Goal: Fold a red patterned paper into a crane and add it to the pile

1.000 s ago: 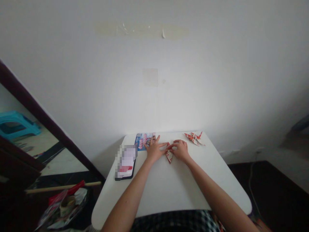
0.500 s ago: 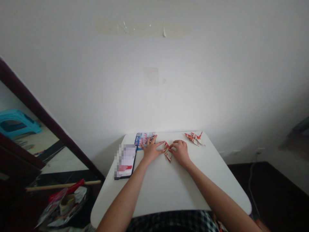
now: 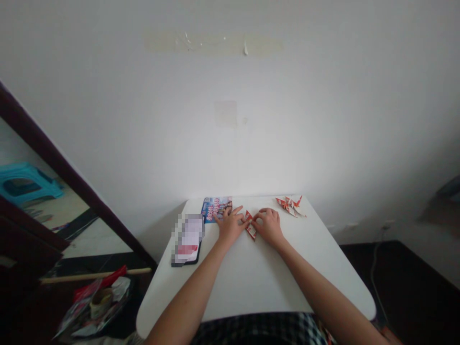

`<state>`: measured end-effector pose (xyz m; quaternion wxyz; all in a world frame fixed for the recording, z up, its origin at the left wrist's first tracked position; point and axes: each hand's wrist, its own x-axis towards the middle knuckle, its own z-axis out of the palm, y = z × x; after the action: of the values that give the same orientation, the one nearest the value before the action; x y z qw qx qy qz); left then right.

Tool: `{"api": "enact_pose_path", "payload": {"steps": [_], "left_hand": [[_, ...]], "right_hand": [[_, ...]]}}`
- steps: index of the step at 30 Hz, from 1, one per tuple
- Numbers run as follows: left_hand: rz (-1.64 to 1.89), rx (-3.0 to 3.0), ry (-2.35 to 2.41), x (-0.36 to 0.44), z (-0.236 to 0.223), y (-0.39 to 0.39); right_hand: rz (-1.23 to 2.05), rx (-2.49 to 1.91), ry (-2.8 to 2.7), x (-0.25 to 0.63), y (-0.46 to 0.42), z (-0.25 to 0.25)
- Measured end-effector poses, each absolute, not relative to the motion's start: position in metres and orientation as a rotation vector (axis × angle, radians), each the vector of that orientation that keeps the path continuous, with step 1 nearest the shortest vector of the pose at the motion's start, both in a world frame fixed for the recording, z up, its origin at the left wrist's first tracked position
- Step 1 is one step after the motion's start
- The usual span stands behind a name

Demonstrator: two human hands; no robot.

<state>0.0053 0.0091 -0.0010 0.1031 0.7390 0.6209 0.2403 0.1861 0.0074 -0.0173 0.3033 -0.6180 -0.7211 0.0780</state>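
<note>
A small red-and-white folded paper (image 3: 251, 232), narrow and pointed at both ends, lies on the table between my hands. My left hand (image 3: 230, 227) has its thumb and index finger pinched at the paper's left edge, while its other fingers spread toward a colourful printed sheet (image 3: 209, 214). From the other side my right hand (image 3: 269, 227) grips the right edge of the paper, fingers curled in. Both hands rest low over the tabletop. Folded red-and-white paper shapes (image 3: 289, 206), crane-like with pointed wings, sit at the far right.
A phone (image 3: 193, 239), partly blurred out, lies on the left of the white table (image 3: 258, 287). The wall (image 3: 230, 158) rises behind the far edge. On the floor at left are a plastic bag with a roll (image 3: 101, 304) and a wooden stick (image 3: 138, 271).
My left hand has shifted right, and its thumb and index finger have closed in on the folded paper. My right hand stays nearly where it was, still holding the paper.
</note>
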Motion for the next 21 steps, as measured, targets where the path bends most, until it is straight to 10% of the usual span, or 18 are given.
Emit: {"api": "enact_pose_path", "payload": {"steps": [21], "left_hand": [[0.628, 2.152, 1.783, -0.003, -0.002, 0.015]], "right_hand": [[0.289, -1.647, -1.876, 0.189, 0.013, -0.018]]}}
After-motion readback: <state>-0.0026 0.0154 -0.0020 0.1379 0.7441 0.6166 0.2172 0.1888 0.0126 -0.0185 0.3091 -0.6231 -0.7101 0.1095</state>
